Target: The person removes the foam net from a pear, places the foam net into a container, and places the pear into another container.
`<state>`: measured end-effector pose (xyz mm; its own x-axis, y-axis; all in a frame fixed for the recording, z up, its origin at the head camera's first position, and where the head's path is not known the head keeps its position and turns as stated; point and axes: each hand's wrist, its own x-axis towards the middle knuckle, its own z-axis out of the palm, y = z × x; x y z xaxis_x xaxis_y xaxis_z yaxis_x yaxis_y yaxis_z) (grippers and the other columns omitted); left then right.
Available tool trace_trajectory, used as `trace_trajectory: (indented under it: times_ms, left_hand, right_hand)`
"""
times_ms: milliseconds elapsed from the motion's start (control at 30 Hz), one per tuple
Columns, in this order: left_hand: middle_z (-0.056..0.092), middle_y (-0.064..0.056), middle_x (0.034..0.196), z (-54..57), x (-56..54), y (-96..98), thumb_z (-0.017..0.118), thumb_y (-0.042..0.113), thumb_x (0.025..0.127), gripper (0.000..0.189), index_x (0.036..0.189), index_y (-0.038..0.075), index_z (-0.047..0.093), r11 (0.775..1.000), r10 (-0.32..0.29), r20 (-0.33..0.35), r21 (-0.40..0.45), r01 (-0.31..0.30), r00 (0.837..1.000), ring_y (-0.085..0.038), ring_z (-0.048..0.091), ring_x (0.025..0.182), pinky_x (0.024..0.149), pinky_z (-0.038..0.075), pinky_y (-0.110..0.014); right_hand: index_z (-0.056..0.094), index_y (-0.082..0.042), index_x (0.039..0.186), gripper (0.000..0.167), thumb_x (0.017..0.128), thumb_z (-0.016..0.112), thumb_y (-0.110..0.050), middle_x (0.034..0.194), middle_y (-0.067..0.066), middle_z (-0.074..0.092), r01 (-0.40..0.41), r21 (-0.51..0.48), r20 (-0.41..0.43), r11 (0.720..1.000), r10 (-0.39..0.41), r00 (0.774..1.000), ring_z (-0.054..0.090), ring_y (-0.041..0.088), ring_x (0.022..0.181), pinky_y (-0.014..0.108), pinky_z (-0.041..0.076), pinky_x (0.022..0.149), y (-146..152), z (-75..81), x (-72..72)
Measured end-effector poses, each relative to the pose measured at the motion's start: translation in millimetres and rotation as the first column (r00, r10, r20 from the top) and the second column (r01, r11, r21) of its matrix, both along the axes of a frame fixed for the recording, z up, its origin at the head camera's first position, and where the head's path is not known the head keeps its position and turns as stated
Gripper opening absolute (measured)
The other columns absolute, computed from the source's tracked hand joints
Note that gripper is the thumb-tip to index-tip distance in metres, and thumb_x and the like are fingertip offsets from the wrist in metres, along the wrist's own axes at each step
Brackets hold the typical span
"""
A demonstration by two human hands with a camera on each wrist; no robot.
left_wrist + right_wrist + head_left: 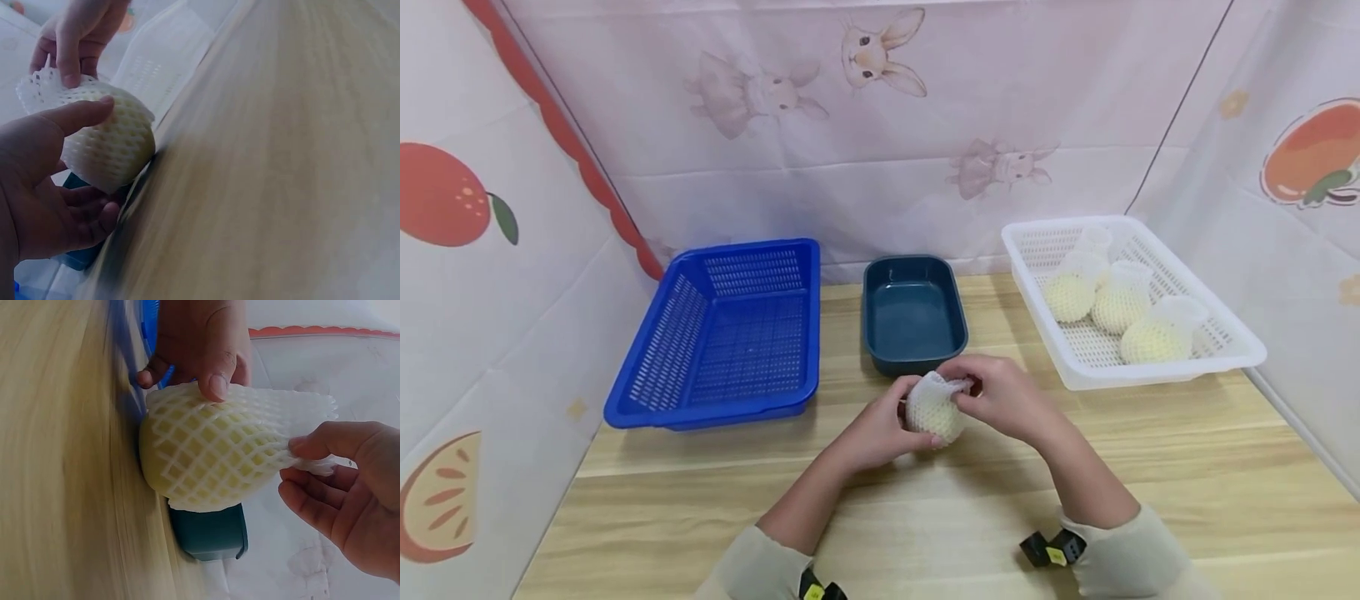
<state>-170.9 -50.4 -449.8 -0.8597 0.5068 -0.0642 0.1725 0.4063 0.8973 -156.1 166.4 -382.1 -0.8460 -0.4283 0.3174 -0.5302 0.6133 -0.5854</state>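
A round, pale yellow-green fruit sits inside a white foam net sleeve; its kind is mostly hidden by the mesh. In the head view, my left hand holds the netted fruit from the left, above the table's middle. Thumb and fingers lie on opposite sides of it in the left wrist view. My right hand pinches the loose, gathered end of the sleeve between thumb and fingers. One end of the fruit shows bare beyond the net's edge.
Just behind the hands stands a dark teal dish. A blue plastic basket is at the left. At the right, a white basket holds three more netted fruits. Printed cloth walls enclose the wooden table.
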Motion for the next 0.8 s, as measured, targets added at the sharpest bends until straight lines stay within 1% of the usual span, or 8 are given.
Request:
trace_trajectory:
  times_ms: [133,267,367,500,567,633,733,800]
  left_hand:
    - [0.054,0.006,0.13,2.2,-1.8,-4.2,0.085,0.041,0.075,0.081,0.14,0.027,0.039,0.999,-0.023,-0.007,-0.024,0.023,1.0,-0.015,0.057,0.111,0.096,0.051,-0.037]
    - [0.053,0.003,0.133,4.2,-3.9,-8.0,0.085,0.04,0.076,0.082,0.141,0.026,0.037,0.998,-0.048,-0.004,-0.037,0.048,0.999,-0.016,0.056,0.114,0.099,0.05,-0.039]
    - [0.053,0.002,0.134,5.6,-5.5,-11.2,0.085,0.042,0.076,0.083,0.142,0.026,0.037,0.997,-0.056,-0.012,-0.06,0.055,0.998,-0.017,0.056,0.115,0.099,0.049,-0.04]
    - [0.052,0.005,0.135,7.8,-7.8,-13.6,0.084,0.048,0.074,0.085,0.143,0.028,0.037,0.996,-0.058,-0.018,-0.067,0.056,0.998,-0.017,0.055,0.118,0.102,0.048,-0.041]
    - [0.051,0.007,0.138,9.6,-8.4,-14.4,0.083,0.049,0.075,0.086,0.145,0.028,0.037,0.997,-0.058,-0.02,-0.047,0.057,0.998,-0.017,0.052,0.123,0.105,0.046,-0.043]
    - [0.049,0.01,0.141,12.1,-8.0,-15.3,0.081,0.048,0.077,0.085,0.148,0.027,0.038,0.998,-0.054,-0.027,-0.027,0.054,0.998,-0.016,0.05,0.127,0.105,0.046,-0.045]
    - [0.048,0.012,0.144,15.9,-6.5,-15.6,0.077,0.046,0.083,0.074,0.147,0.028,0.044,0.999,-0.035,-0.072,-0.012,0.034,0.997,-0.014,0.046,0.133,0.104,0.047,-0.045]
    - [0.05,0.012,0.144,18.0,-5.3,-15.4,0.073,0.046,0.087,0.063,0.143,0.029,0.05,1.0,-0.014,-0.106,-0.012,0.013,0.994,-0.012,0.047,0.132,0.103,0.047,-0.043]
  right_hand:
    - [0.071,-0.01,0.11,0.031,0.08,0.073,-0.001,0.103,0.002,0.071,-0.046,-0.021,0.031,0.999,0.047,0.998,0.063,0.012,0.085,0.032,0.057,0.072,-1,-0.2,0.0]
    - [0.067,-0.012,0.119,0.04,0.08,0.076,-0.008,0.106,0.0,0.068,-0.084,0.0,0.093,0.996,0.083,0.992,0.061,0.014,0.086,0.035,0.057,0.073,1,0.1,0.1]
    - [0.063,-0.012,0.127,0.049,0.08,0.078,-0.014,0.109,0.0,0.066,-0.094,0.029,0.13,0.995,0.09,0.987,0.061,0.016,0.086,0.035,0.057,0.072,3,-0.5,-0.9]
    - [0.059,-0.008,0.133,0.056,0.082,0.079,-0.02,0.105,0.001,0.067,-0.072,0.034,0.16,0.997,0.065,0.985,0.062,0.013,0.081,0.028,0.056,0.068,4,-1.7,-2.9]
    - [0.06,-0.006,0.131,0.055,0.082,0.08,-0.02,0.1,0.002,0.068,-0.054,0.026,0.169,0.998,0.049,0.984,0.062,0.011,0.078,0.025,0.054,0.065,5,-2.3,-3.7]
    - [0.064,-0.007,0.125,0.048,0.082,0.08,-0.02,0.094,0.0,0.069,-0.04,0.02,0.176,0.999,0.036,0.984,0.063,0.01,0.075,0.024,0.054,0.064,5,-2.7,-4.1]
    - [0.07,-0.01,0.111,0.032,0.082,0.08,-0.02,0.085,-0.002,0.067,-0.031,0.027,0.173,0.999,0.026,0.985,0.062,0.011,0.072,0.024,0.053,0.063,5,-2.9,-4.1]
    - [0.072,-0.013,0.1,0.021,0.082,0.08,-0.02,0.08,-0.004,0.065,-0.029,0.035,0.17,0.999,0.023,0.985,0.061,0.013,0.07,0.024,0.052,0.062,5,-2.8,-3.9]
